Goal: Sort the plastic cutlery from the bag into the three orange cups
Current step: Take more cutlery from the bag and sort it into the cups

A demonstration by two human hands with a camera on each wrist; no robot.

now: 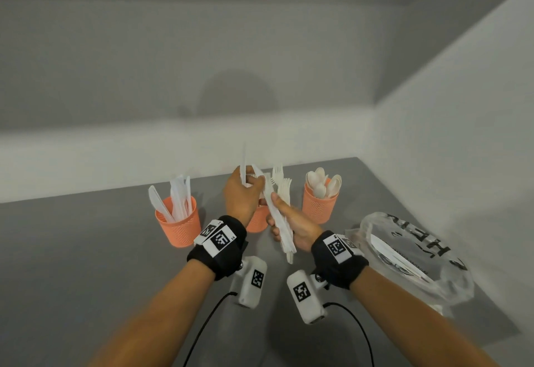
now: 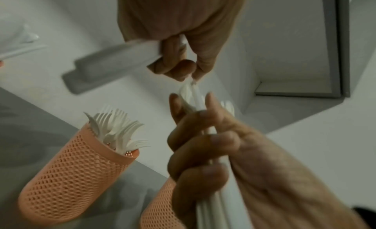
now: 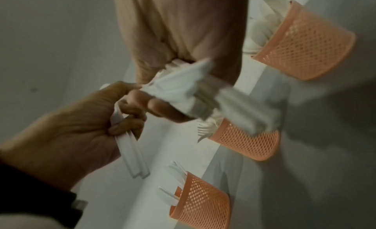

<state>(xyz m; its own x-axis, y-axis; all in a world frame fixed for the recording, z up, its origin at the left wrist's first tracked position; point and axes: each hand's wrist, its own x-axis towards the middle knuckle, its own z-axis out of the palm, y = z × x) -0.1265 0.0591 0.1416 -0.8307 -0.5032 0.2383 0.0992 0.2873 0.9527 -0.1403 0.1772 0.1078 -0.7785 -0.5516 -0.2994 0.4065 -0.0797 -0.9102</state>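
Grey matte desk (image 1: pixel 86 265), set into a corner of plain pale walls (image 1: pixel 260 49); a lighter ledge (image 1: pixel 115 147) along the back edge, a head's shadow on the wall above it. Three orange mesh cups in a row near the back edge: knife cup (image 1: pixel 179 226) at left, fork cup (image 1: pixel 258 222) in the middle and mostly hidden behind the hands, spoon cup (image 1: pixel 319 206) at right. White knives, forks and spoons standing upright in them, one kind to each. Clear bag (image 1: pixel 416 257) with black lettering lying on the desk by the right wall, white cutlery inside. Right hand (image 1: pixel 294 226) raised over the fork cup, fingers curled round a bundle (image 1: pixel 278 219) of white cutlery held slantwise. Left hand (image 1: pixel 242 196) just beside it, fingers curled round a couple of white pieces (image 1: pixel 244 164) pointing up, fingertips touching the top of the bundle; kind of piece too blurred to tell. Black wrist straps with coded tags and white camera housings on both forearms, black cables trailing down toward the near edge.
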